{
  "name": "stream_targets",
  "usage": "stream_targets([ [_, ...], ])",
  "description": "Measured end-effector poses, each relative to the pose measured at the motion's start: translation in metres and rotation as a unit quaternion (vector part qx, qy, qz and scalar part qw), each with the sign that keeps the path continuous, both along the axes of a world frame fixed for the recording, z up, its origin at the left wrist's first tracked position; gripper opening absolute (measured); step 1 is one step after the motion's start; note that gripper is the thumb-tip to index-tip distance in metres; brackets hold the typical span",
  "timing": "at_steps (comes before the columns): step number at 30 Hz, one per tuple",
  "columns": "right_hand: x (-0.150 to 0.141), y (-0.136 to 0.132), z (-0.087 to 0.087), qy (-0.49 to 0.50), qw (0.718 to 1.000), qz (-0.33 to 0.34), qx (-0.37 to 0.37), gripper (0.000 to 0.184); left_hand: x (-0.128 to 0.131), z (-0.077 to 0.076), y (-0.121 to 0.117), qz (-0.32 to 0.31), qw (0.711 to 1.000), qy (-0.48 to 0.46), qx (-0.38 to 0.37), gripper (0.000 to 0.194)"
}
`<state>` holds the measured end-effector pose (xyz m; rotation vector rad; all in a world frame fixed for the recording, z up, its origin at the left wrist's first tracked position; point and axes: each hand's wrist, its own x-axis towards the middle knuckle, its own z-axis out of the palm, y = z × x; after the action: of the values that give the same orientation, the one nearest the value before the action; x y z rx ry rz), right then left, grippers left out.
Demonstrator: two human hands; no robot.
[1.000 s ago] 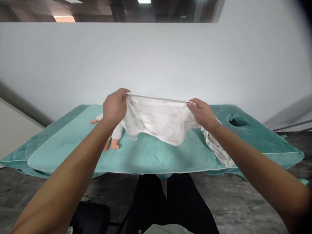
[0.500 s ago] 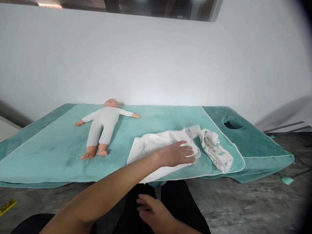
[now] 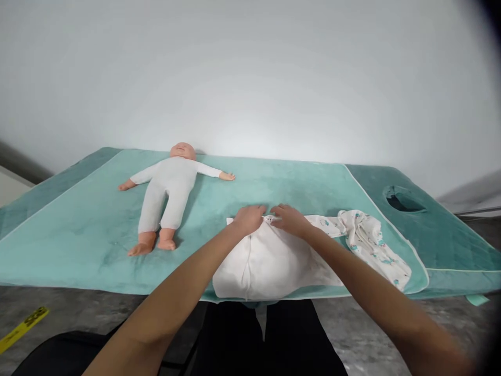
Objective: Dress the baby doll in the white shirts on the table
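At lower centre, the white cloth (image 3: 270, 266) is pinched by its upper edge between left hand (image 3: 249, 219) and right hand (image 3: 291, 220).

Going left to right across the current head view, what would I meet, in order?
Yellow strip → doll → left hand → right hand → patterned cloth. The white cloth spans both hands' places, so it is left out of the order.

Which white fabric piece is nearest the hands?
The mostly plain white cloth, beneath the left hand and right hand; the crumpled white cloth with teal prints lies farther right.
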<state>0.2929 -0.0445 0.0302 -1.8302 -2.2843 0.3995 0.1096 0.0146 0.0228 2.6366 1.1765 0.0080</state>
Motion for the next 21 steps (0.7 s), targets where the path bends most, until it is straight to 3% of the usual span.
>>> stream_targets([
  [3, 0.003, 0.019, 0.006, -0.025, 1.0, 0.01, 0.012, 0.018, -0.008, 0.032, 0.001, -0.018, 0.999, -0.035, 0.037, 0.028],
  [5, 0.005, 0.021, 0.026, 0.016, 0.997, 0.022, 0.072, 0.026, -0.017, 0.062, 0.0, -0.019, 0.994, -0.066, 0.084, 0.028],
  [9, 0.005, 0.019, 0.098, 0.092, 0.985, 0.042, 0.137, 0.034, -0.031, 0.136, -0.005, -0.002, 0.977, -0.097, 0.189, 0.034],
  [13, 0.003, 0.026, 0.17, -0.002, 0.988, 0.055, 0.142, 0.025, -0.041, 0.198, -0.002, 0.031, 0.965, -0.032, 0.258, 0.036],
  [17, 0.008, 0.037, 0.211, -0.096, 0.986, 0.024, 0.135, 0.031, -0.056, 0.228, 0.006, 0.073, 0.955, 0.064, 0.28, 0.035],
  [21, 0.018, 0.041, 0.221, -0.091, 0.985, 0.037, 0.143, 0.034, -0.069, 0.241, 0.003, 0.1, 0.954, 0.086, 0.267, 0.029],
])
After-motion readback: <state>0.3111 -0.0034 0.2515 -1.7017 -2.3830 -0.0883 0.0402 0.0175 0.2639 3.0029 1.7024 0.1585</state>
